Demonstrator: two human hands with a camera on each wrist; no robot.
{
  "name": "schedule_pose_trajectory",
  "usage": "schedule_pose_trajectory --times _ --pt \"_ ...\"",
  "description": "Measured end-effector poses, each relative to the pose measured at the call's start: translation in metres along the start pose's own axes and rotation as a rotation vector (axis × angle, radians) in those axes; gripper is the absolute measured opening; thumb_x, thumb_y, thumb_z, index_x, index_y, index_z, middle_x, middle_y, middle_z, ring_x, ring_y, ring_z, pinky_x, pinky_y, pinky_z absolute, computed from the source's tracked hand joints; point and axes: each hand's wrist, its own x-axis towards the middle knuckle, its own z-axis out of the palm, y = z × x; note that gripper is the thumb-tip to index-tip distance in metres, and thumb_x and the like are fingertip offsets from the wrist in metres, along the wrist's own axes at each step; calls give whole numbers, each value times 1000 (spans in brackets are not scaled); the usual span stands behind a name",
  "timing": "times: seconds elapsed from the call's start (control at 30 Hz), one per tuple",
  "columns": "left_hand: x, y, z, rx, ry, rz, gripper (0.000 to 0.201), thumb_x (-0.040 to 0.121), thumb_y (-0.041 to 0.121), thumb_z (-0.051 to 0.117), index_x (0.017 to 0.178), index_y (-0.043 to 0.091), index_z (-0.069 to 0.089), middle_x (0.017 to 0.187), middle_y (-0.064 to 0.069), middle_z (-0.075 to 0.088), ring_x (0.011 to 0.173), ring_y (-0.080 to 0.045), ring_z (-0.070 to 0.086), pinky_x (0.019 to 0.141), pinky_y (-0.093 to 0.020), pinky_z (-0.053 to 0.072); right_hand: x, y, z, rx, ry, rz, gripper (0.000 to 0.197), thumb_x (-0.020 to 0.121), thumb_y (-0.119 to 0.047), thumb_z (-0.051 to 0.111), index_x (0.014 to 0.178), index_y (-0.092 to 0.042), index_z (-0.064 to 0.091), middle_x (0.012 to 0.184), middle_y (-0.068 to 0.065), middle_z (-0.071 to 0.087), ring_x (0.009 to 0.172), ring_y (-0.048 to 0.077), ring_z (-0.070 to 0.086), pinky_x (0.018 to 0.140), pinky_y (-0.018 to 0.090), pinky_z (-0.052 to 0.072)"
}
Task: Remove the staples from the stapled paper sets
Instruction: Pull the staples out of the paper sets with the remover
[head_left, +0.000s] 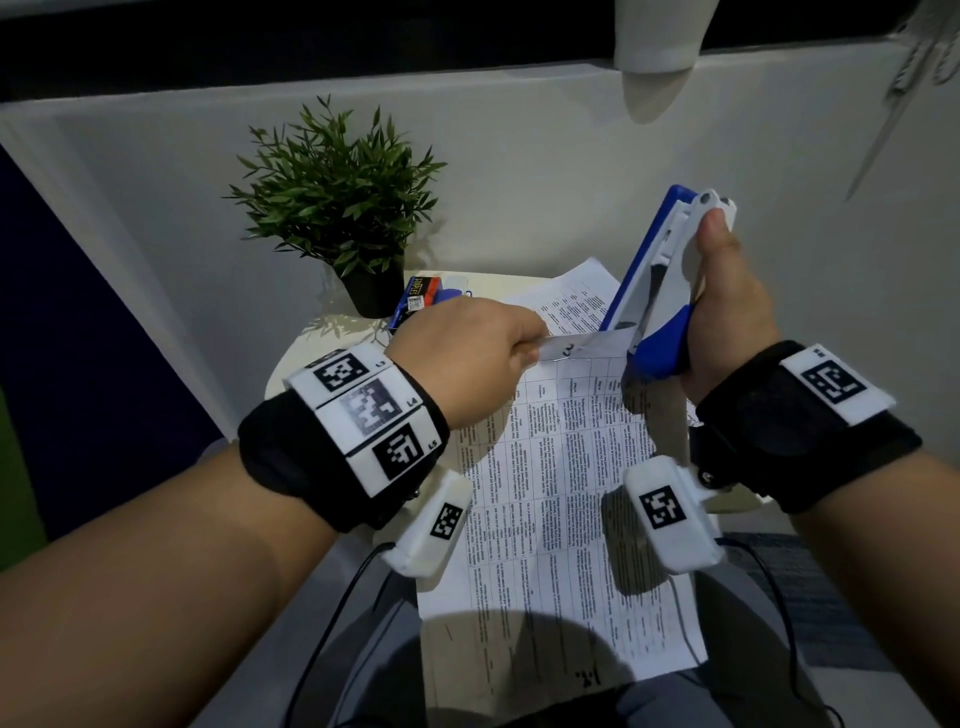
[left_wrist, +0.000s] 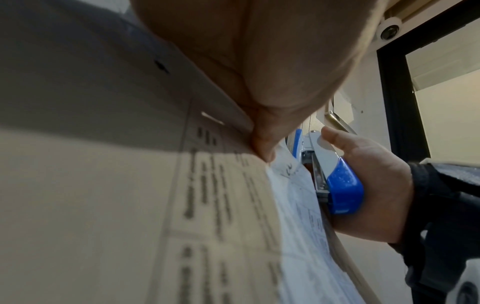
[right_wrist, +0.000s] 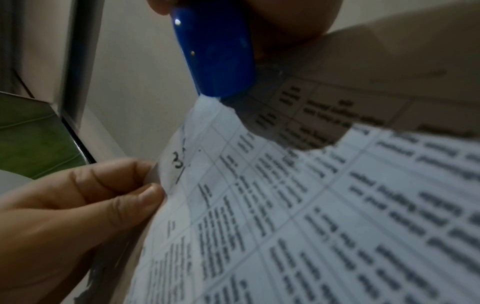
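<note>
Pinching the top corner of the stapled paper set (head_left: 561, 499) between thumb and fingers, my left hand (head_left: 462, 358) holds it up over the small round table (head_left: 291, 358). A plant (head_left: 337, 202) and a box of staples (head_left: 418, 299) stand behind that hand. A staple (head_left: 560, 357) shows just beside my fingertips. To the right, my right hand (head_left: 727, 306) grips the blue and white stapler (head_left: 660, 280), its lower end touching the paper's top edge.

Blue-and-white stapler (head_left: 657, 291), table-printed white paper (head_left: 561, 519)
</note>
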Motion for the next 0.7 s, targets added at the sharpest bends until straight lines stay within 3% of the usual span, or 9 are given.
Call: schedule_pose_trajectory --times 0.13,0.3,0.43,0.57,0.7 --pt "0 0 -1 -7 -9 1 23 96 35 43 102 25 63 83 6 61 83 -17 55 69 -30 45 -3 1 1 48 44 14 38 99 -48 34 86 -23 60 57 -10 67 55 7 66 52 23 52" --pt "0 2 -2 -17 -11 5 25 96 37 43 103 25 64 87 4 64 85 -18 56 73 -33 47 -5 3 0 217 63 79 46 93 -58 39 79 -21 63 57 -3 66 55 16 67 55 30 54" --pt "0 -2 -1 -21 -32 1 23 96 35 44 102 26 64 87 5 63 87 -18 55 73 -32 46 -2 5 -2 151 152 93 51 89 -65 40 69 -23 60 54 -3 60 47 19 59 51 27 44" --pt "-8 -24 0 9 -88 -78 17 96 35 45 92 28 60 80 10 56 87 -18 55 69 -29 41 19 -10 -23 300 371 -55 39 96 -54 39 103 -21 59 80 -3 61 65 8 65 55 20 50" --pt "-15 -38 0 -42 -101 -177 22 96 38 45 105 29 63 91 7 59 85 -14 50 71 -27 37 27 -17 -42 259 410 -125 35 97 -51 37 106 -23 56 85 -6 58 73 4 63 63 20 51"
